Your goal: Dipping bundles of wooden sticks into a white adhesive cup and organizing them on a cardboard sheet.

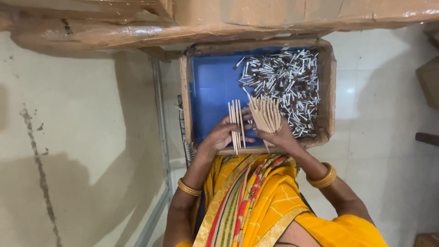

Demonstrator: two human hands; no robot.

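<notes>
A shallow cardboard tray (pixel 327 87) with a blue lining rests in front of my lap. My left hand (pixel 221 136) is shut on a few thin pale wooden sticks (pixel 236 120), held flat and side by side over the blue lining. To its right, my right hand (pixel 280 136) grips a thicker, fanned bundle of the same sticks (pixel 266 113). The bundle's far ends reach the edge of a heap of small silver-and-brown metal pieces (pixel 288 80) that fills the tray's right half. The two hands almost touch at the tray's near rim.
Large brown cardboard boxes (pixel 192 20) lie along the far side, overhanging the tray's back edge. Pale tiled floor (pixel 68 119) spreads to the left and right. A metal frame strip (pixel 161 137) runs down the floor left of the tray. My yellow patterned garment (pixel 256 206) fills the near centre.
</notes>
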